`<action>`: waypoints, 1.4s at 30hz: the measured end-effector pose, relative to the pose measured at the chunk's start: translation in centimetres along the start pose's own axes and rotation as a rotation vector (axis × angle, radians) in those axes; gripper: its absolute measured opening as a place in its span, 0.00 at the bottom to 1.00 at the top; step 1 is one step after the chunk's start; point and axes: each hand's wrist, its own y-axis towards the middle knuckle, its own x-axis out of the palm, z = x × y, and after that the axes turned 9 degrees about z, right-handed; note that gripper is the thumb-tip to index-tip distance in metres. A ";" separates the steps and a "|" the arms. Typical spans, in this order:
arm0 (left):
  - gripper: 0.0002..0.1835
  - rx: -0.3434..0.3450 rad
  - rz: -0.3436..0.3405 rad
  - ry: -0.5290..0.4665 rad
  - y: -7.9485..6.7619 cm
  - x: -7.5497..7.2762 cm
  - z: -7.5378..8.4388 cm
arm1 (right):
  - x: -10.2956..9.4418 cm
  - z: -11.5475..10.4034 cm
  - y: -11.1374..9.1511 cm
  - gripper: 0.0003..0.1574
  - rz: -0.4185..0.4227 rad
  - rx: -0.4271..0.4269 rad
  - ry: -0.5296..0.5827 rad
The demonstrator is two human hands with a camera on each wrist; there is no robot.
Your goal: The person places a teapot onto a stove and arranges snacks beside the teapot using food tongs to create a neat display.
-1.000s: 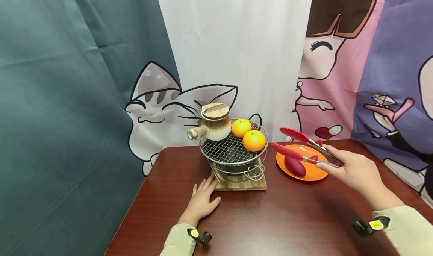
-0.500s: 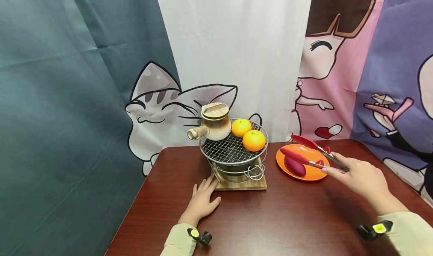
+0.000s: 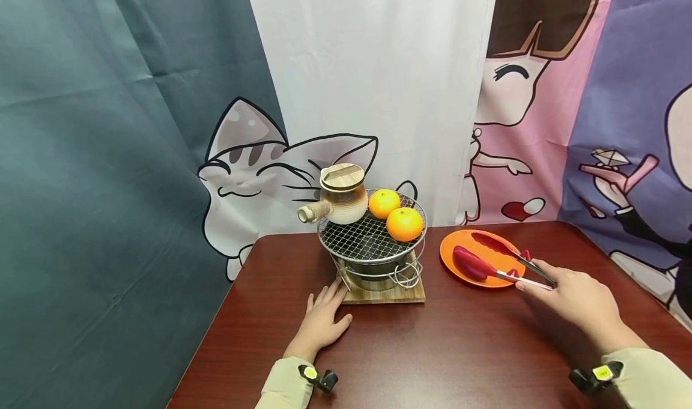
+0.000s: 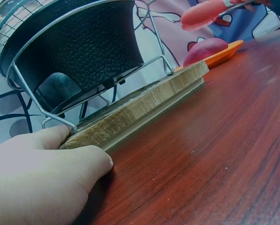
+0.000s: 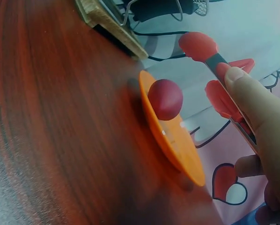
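My right hand (image 3: 577, 298) grips a pair of tongs (image 3: 532, 281) with red tips and metal arms. The tongs are spread, and in the head view one tip covers most of a purple sweet potato (image 5: 165, 99). That sweet potato lies on an orange plate (image 3: 458, 239) at the right. In the right wrist view the tips stand apart from it, with nothing between them. My left hand (image 3: 320, 324) rests palm down on the table, its fingertips at the left corner of a wooden board (image 3: 385, 296) under a round grill stove (image 4: 84, 47).
On the stove's wire mesh (image 3: 359, 242) sit two oranges, the nearer orange (image 3: 404, 224) and the farther orange (image 3: 384, 203). Beside them is a lidded clay pot (image 3: 348, 208), its side handle pointing left. A printed curtain (image 3: 378, 84) hangs behind the brown table (image 3: 432, 361).
The tongs in my right hand have moved right and down, from left of the plate to over the sweet potato. My left hand stays in place.
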 end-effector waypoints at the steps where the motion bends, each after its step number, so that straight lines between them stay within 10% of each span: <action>1: 0.37 0.000 -0.001 0.001 0.0 0.0 0.0 | 0.1 0.1 -0.1 0.58 -0.003 0.000 -0.002; 42: 0.36 -0.009 -0.008 -0.009 0.0 -0.2 0.2 | 1.4 0.3 -1.0 0.57 -0.078 0.049 -0.023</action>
